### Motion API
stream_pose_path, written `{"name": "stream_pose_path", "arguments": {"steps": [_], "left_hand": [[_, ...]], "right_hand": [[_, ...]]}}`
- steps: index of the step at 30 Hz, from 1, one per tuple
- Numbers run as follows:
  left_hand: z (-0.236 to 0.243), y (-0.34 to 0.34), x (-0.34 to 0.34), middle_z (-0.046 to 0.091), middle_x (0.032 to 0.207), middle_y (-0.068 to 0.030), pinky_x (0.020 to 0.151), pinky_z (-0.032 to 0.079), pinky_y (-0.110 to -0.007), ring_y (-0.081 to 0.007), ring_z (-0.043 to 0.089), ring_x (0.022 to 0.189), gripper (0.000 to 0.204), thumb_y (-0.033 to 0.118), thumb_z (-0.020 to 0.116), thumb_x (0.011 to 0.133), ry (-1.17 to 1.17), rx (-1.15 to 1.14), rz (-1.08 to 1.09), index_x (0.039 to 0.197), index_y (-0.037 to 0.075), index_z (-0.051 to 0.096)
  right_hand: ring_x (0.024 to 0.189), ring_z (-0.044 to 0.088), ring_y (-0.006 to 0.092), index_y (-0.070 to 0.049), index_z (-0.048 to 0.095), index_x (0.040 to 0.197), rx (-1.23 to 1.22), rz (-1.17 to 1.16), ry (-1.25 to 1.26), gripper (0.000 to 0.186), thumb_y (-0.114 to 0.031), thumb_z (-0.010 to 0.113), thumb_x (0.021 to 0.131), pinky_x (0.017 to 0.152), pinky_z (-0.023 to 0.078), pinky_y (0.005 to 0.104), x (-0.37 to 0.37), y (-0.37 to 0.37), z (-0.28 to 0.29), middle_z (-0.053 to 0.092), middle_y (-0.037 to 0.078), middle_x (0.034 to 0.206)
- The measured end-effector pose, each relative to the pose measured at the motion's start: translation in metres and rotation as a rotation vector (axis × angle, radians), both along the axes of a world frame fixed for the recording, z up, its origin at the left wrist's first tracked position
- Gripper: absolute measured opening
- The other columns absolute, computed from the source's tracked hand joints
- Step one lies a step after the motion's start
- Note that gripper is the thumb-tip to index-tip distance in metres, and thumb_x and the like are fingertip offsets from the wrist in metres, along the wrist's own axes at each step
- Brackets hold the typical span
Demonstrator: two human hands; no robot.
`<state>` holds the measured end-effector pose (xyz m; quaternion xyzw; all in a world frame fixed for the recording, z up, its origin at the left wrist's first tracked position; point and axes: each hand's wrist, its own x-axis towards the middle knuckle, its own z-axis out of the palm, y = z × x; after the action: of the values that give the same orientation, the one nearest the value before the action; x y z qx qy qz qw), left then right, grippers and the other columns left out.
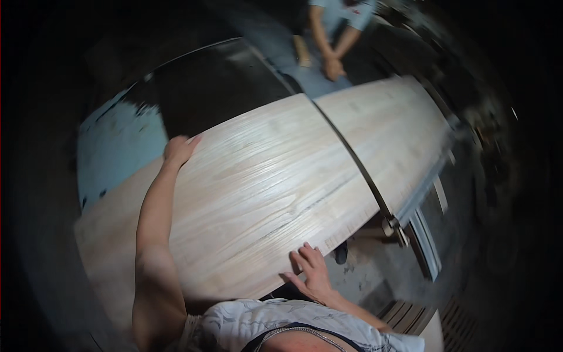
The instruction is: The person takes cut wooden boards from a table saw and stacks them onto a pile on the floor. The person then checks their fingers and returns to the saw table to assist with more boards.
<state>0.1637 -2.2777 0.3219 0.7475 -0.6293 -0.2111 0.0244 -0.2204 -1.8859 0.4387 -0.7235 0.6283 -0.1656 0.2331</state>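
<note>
A large pale wooden board (246,193) lies across the middle and lower left of my view. My left hand (180,151) holds it by the far edge, fingers curled over the edge, with that arm reaching across the board's top. Near the right hand end of the near edge, my right hand (308,273) rests on the wood with fingers apart. A second pale board (381,117) lies beyond a narrow dark rail (352,155) that crosses at the first board's right end.
A worn pale-blue surface (117,152) is at the left, beside a dark one (211,82). Another person (340,26) stands at the far side, hands together. Metal rails (422,240) and slatted pieces (404,317) are at the right over the grey floor (375,276).
</note>
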Motion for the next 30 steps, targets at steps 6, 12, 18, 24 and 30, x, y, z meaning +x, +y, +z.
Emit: {"name": "stream_pose_path", "arguments": {"steps": [6, 12, 18, 24, 30], "left_hand": [[0.022, 0.024, 0.009, 0.060, 0.131, -0.0172, 0.115, 0.031, -0.057, -0.0343, 0.050, 0.132, 0.055, 0.054, 0.066, 0.090, -0.418, -0.328, -0.130, 0.122, 0.009, 0.068], [0.043, 0.103, 0.113, 0.067, 0.114, -0.0179, 0.099, 0.051, -0.043, -0.0359, 0.063, 0.114, 0.045, 0.047, 0.069, 0.092, -0.018, -0.248, 0.260, 0.113, 0.007, 0.073], [0.156, 0.352, 0.314, 0.066, 0.120, -0.0250, 0.098, 0.053, -0.047, -0.0391, 0.064, 0.115, 0.067, 0.057, 0.069, 0.089, -0.621, 0.112, 0.884, 0.123, -0.001, 0.066], [0.128, 0.515, 0.412, 0.061, 0.133, -0.0319, 0.108, 0.047, -0.046, -0.0443, 0.057, 0.129, 0.094, 0.071, 0.070, 0.081, -0.440, -0.013, 1.222, 0.132, -0.008, 0.060], [0.083, 0.540, 0.490, 0.056, 0.143, -0.0295, 0.113, 0.041, -0.041, -0.0379, 0.050, 0.139, 0.114, 0.091, 0.044, 0.082, 0.404, 0.249, 1.098, 0.137, -0.009, 0.057]], "right_hand": [[0.082, 0.065, 0.0251, -0.003, 0.066, 0.106, 0.410, -0.485, -0.535, 0.027, -0.027, 0.073, 0.096, 0.080, 0.053, 0.0347, -0.075, 0.002, -0.044, 0.069, 0.009, 0.099], [0.098, 0.070, 0.0291, -0.007, 0.061, 0.120, 1.070, -0.745, -1.084, 0.047, -0.052, 0.056, 0.103, 0.083, 0.059, 0.0444, -0.080, -0.104, -0.099, 0.068, 0.007, 0.104], [0.107, 0.068, 0.0298, -0.012, 0.066, 0.121, 0.938, -0.852, -1.440, 0.056, -0.062, 0.059, 0.097, 0.096, 0.055, 0.0486, 0.015, -0.091, -0.068, 0.069, 0.010, 0.118], [0.116, 0.064, 0.0234, -0.013, 0.058, 0.139, 0.665, -0.631, -1.599, 0.065, -0.061, 0.064, 0.095, 0.100, 0.054, 0.0429, 0.057, -0.108, -0.096, 0.065, 0.006, 0.132], [0.118, 0.062, 0.0220, -0.017, 0.058, 0.137, 0.571, -0.749, -1.434, 0.062, -0.062, 0.061, 0.096, 0.094, 0.053, 0.0415, 0.054, -0.106, -0.103, 0.065, 0.002, 0.130]]}}
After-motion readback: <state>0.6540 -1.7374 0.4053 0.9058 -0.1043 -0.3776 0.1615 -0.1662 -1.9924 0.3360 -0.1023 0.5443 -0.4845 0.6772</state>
